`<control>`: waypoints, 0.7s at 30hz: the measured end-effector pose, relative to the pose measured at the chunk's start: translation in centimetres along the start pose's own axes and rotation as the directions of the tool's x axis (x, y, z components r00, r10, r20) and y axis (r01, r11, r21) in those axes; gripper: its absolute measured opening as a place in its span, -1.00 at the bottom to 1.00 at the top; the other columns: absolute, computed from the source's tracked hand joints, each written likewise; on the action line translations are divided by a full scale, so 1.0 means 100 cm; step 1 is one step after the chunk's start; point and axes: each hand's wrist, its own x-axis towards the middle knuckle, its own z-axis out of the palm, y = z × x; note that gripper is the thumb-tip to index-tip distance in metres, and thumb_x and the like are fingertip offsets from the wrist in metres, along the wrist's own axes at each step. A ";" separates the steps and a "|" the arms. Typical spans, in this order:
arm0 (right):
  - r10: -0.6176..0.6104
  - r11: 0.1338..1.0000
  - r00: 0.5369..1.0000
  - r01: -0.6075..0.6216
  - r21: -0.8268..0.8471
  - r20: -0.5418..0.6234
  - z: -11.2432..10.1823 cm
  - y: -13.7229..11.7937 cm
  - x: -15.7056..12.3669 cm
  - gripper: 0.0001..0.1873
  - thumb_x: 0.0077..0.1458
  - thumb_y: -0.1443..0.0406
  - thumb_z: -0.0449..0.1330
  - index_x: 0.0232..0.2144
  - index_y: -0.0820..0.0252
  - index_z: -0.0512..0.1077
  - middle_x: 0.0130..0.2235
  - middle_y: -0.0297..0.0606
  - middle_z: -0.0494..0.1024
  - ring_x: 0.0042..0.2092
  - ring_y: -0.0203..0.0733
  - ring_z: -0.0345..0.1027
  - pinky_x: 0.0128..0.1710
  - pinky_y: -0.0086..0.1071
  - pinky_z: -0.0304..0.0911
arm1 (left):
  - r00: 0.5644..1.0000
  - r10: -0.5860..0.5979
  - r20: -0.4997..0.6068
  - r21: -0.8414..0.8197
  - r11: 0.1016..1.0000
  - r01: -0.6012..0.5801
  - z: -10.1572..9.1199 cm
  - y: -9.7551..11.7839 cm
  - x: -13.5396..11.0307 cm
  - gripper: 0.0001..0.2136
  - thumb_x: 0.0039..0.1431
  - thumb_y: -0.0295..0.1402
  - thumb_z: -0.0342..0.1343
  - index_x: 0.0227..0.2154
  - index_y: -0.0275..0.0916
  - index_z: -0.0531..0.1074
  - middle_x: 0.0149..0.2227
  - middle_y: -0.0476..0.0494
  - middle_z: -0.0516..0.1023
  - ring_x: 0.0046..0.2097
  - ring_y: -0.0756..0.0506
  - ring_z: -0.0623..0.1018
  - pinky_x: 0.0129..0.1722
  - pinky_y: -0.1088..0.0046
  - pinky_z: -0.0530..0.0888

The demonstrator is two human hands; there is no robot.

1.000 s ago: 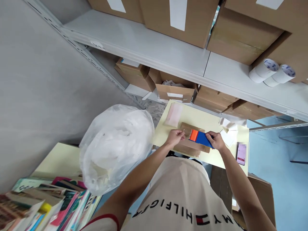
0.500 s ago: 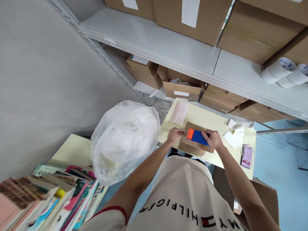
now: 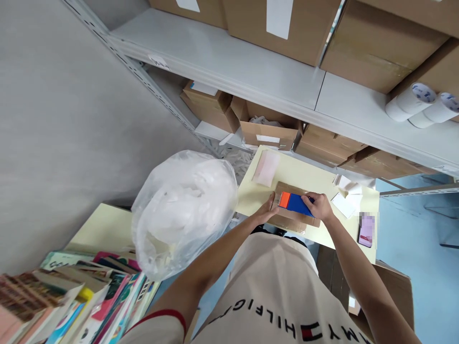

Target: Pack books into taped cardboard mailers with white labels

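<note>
A flat blue item with an orange end (image 3: 294, 202) lies over a piece of brown cardboard (image 3: 311, 220) on the pale yellow table (image 3: 247, 193). My right hand (image 3: 319, 206) grips its blue right end, thumb on top and fingers closed along the far side. At the left edge of the cardboard is my left hand (image 3: 266, 210), close beside the orange end. Its thumb is spread from the fingers, which touch the cardboard's left side. The underside of the blue item is hidden.
A pink sheet (image 3: 266, 168) lies back left; white papers (image 3: 346, 203) and a phone (image 3: 366, 229) lie right. A bulging plastic bag (image 3: 186, 205) and books (image 3: 103, 291) stand left. Shelves (image 3: 229, 79) with cardboard boxes (image 3: 276, 134) and tape rolls (image 3: 410, 102) stand behind.
My left hand has gone from a pinch beside the orange end to spread fingers at the cardboard's left edge. My right hand keeps its hold on the blue end.
</note>
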 end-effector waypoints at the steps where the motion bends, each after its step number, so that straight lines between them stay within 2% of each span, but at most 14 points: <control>1: -0.003 1.000 1.000 0.003 0.005 0.001 -0.001 0.001 0.000 -0.52 0.19 0.01 -0.04 -0.47 0.14 0.53 -0.47 -0.23 0.59 -0.46 -0.20 0.42 -0.44 -0.39 0.19 | 0.998 0.049 0.045 0.039 0.998 -0.051 -0.005 0.002 0.001 0.10 -0.04 0.30 0.01 0.37 -0.28 -0.33 0.39 -0.41 -0.12 0.38 -0.32 -0.03 0.29 0.05 0.11; 3: -0.009 1.000 1.000 0.009 0.012 0.001 -0.002 0.002 -0.001 -0.52 0.19 0.01 -0.04 -0.47 0.14 0.53 -0.47 -0.23 0.59 -0.46 -0.19 0.43 -0.43 -0.39 0.20 | 0.977 0.167 0.135 0.137 0.973 -0.185 -0.017 0.009 0.007 0.39 -0.34 0.31 0.21 0.34 -0.32 -0.52 0.40 -0.48 -0.34 0.40 -0.39 -0.21 0.32 -0.03 -0.04; 5: -0.015 1.000 1.000 0.015 0.012 0.005 -0.002 0.003 -0.001 -0.52 0.19 0.02 -0.04 -0.46 0.15 0.53 -0.46 -0.23 0.59 -0.46 -0.19 0.43 -0.43 -0.38 0.21 | 0.942 0.260 0.212 0.258 0.915 -0.311 -0.027 0.018 0.019 0.51 -0.49 0.24 0.32 0.31 -0.35 -0.61 0.39 -0.51 -0.40 0.39 -0.42 -0.28 0.33 -0.05 -0.13; 8: -0.015 1.000 1.000 0.015 0.004 0.021 -0.001 -0.001 0.001 -0.55 0.18 0.05 -0.03 -0.44 0.14 0.54 -0.44 -0.23 0.61 -0.43 -0.18 0.45 -0.40 -0.39 0.24 | 0.912 0.281 0.298 0.380 0.842 -0.383 -0.034 0.033 0.039 0.43 -0.44 0.09 0.37 0.34 -0.34 -0.50 0.39 -0.50 -0.20 0.39 -0.41 -0.16 0.34 0.02 -0.12; 11: 0.003 0.999 0.998 0.001 -0.052 0.062 -0.004 -0.005 0.004 -0.59 0.19 0.07 -0.02 -0.41 0.12 0.55 -0.39 -0.24 0.63 -0.39 -0.18 0.47 -0.36 -0.40 0.26 | 0.905 0.252 0.342 0.471 0.788 -0.397 -0.036 0.042 0.051 0.30 -0.42 -0.04 0.38 0.35 -0.33 -0.27 0.31 -0.47 0.07 0.34 -0.41 0.07 0.34 0.04 -0.10; 13: 0.033 0.991 0.996 -0.023 -0.132 0.081 -0.014 -0.002 0.001 -0.60 0.19 0.07 0.00 -0.41 0.10 0.56 -0.40 -0.24 0.64 -0.39 -0.17 0.47 -0.39 -0.39 0.25 | 0.907 0.240 0.347 0.514 0.760 -0.398 -0.039 0.045 0.053 0.23 -0.42 -0.06 0.38 0.33 -0.34 -0.16 0.26 -0.45 0.15 0.29 -0.40 0.17 0.33 0.02 -0.09; 16: 0.070 0.977 0.996 -0.058 -0.207 0.050 -0.040 0.025 -0.013 -0.57 0.18 0.03 0.02 -0.44 0.11 0.56 -0.44 -0.23 0.63 -0.42 -0.17 0.47 -0.42 -0.39 0.24 | 0.915 0.238 0.327 0.540 0.747 -0.387 -0.044 0.046 0.053 0.15 -0.39 -0.07 0.36 0.30 -0.33 -0.06 0.24 -0.43 0.18 0.26 -0.40 0.21 0.32 0.00 -0.09; 19: 0.082 0.981 0.997 -0.079 -0.178 0.013 -0.067 0.074 -0.037 -0.49 0.17 -0.04 -0.01 -0.50 0.12 0.56 -0.46 -0.22 0.63 -0.45 -0.17 0.47 -0.42 -0.38 0.27 | 0.922 0.235 0.307 0.520 0.770 -0.369 -0.048 0.047 0.053 0.11 -0.40 -0.10 0.37 0.28 -0.35 0.01 0.22 -0.44 0.20 0.25 -0.42 0.21 0.33 0.02 -0.11; 21: 0.116 0.982 0.993 -0.112 -0.154 0.016 -0.075 0.108 -0.051 -0.44 0.16 -0.08 -0.04 -0.52 0.11 0.56 -0.49 -0.23 0.62 -0.49 -0.17 0.45 -0.45 -0.37 0.28 | 0.924 0.227 0.308 0.497 0.789 -0.360 -0.049 0.047 0.054 0.10 -0.42 -0.12 0.38 0.27 -0.36 0.04 0.21 -0.44 0.22 0.25 -0.43 0.21 0.34 0.04 -0.12</control>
